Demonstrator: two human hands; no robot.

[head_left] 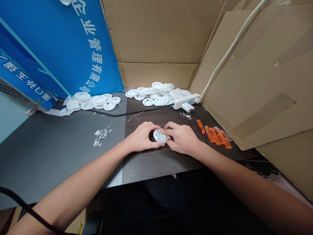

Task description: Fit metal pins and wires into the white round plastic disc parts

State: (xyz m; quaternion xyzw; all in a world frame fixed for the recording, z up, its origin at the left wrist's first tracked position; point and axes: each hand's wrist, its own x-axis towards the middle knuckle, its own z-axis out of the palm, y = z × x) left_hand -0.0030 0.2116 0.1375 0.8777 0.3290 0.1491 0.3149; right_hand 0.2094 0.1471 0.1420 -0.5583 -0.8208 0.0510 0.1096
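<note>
A white round plastic casing (pixel 158 135) with raised ribs inside lies between my two hands, over the dark table. My left hand (pixel 143 137) curves around its left side, thumb at the lower edge, and grips it. My right hand (pixel 182 137) is closed at the casing's right edge, with fingertips touching the rim. A thin, shiny metal tool (pixel 167 140) sticks out from these right fingers toward the casing; its exact kind is too small to make out. Part of the casing is covered by my fingers.
Small metal pieces lie in a heap (pixel 101 135) at left. White round casings are piled at the back left (pixel 91 101) and back centre (pixel 158 94). A power strip (pixel 187 100) with a plugged-in charger (pixel 187 107) sits behind. Orange strips (pixel 217 135) lie right, beside cardboard walls (pixel 264 71).
</note>
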